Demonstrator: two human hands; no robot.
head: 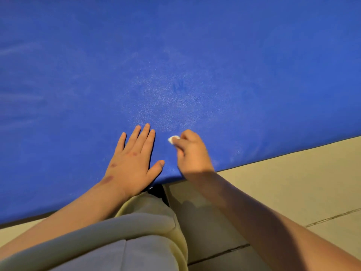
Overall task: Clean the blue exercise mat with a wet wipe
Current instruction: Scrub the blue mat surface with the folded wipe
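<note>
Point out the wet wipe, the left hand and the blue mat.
wet wipe [173,139], head view, on the white wad's exposed end.
left hand [131,161], head view, on the back of the hand.
blue mat [195,55], head view, on bare surface.

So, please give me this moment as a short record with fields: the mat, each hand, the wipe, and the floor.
mat: blue exercise mat fills most of the view; faint pale streaks at far left
left hand: left hand flat on the mat, fingers spread, empty
right hand: right hand closed around the wipe, near the mat's front edge
wipe: small white wet wipe, bunched up, at the fingertips
floor: beige tiled floor beside the mat
</note>
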